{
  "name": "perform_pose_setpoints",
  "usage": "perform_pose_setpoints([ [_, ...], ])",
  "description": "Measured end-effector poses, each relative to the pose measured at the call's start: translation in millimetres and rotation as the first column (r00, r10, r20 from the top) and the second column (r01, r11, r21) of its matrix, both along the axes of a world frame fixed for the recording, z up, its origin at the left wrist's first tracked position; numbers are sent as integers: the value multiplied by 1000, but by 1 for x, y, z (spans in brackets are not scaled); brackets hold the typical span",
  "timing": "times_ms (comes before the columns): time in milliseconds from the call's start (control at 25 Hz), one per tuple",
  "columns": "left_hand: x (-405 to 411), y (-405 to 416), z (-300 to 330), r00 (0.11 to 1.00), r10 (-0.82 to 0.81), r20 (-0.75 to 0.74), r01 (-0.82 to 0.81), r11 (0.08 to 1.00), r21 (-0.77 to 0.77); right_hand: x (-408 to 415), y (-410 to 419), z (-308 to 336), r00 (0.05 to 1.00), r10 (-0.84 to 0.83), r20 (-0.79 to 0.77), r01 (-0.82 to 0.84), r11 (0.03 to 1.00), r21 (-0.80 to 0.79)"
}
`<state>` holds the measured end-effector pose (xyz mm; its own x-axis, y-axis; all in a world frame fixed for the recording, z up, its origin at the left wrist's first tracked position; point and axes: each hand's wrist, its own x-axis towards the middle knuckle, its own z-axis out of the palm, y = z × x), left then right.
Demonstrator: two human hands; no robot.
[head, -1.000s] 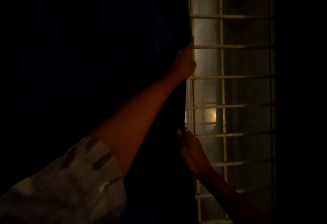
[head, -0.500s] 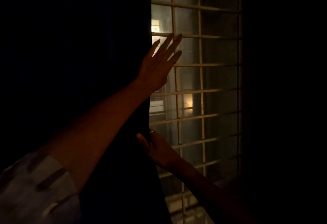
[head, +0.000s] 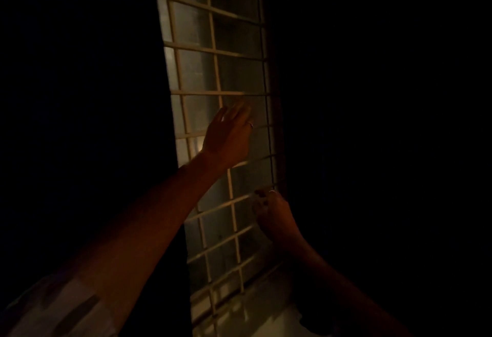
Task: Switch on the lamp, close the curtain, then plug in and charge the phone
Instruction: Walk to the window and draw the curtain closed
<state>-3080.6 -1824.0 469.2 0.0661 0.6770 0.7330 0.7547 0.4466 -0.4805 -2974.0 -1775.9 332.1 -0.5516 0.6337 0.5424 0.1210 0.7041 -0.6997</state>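
Two hands before window grille (head: 213, 51): left hand (head: 229, 139) spread, empty; right hand (head: 271, 211) curled at dark curtain (head: 372, 123) edge, grasp unclear.

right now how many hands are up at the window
2. The left hand is spread open against the window grille; the right hand is lower, at the grille's right edge.
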Motion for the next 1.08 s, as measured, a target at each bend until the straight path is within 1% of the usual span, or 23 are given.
perform_pose_setpoints([
  [80,13,20,0,999,-53,-11,54,998,25,21,22,3,996,-91,8,90,995,52],
  [120,21,32,1,997,-77,7,77,997,24,32,35,4,989,-147,-31,148,988,49],
  [200,34,57,1,993,-78,94,80,997,-16,46,59,3,955,-270,-125,273,962,9],
  [280,45,86,3,987,-80,136,83,996,-14,57,89,1,932,-330,-148,333,943,-5],
  [360,51,120,4,978,-111,179,105,994,39,67,121,3,938,-329,-108,328,944,-32],
  [440,57,154,1,940,-143,311,121,989,90,73,155,4,944,-325,-45,323,945,-48],
  [600,54,203,-13,809,-172,562,98,982,159,61,208,-3,967,-238,89,246,965,-92],
  [720,44,225,-18,705,-198,681,74,976,207,36,235,-9,987,-143,71,155,964,-215],
  [800,38,235,-18,636,-269,724,93,957,273,20,247,-12,992,-112,60,125,953,-276],
  [920,30,242,-15,552,-374,745,133,922,364,3,253,-16,992,-97,85,118,948,-296],
  [1000,29,242,-11,535,-418,734,160,903,398,-3,252,-18,987,-112,119,140,954,-264],
  [1080,29,237,-5,553,-449,702,179,887,427,-4,242,-19,979,-122,162,151,972,-178],
])
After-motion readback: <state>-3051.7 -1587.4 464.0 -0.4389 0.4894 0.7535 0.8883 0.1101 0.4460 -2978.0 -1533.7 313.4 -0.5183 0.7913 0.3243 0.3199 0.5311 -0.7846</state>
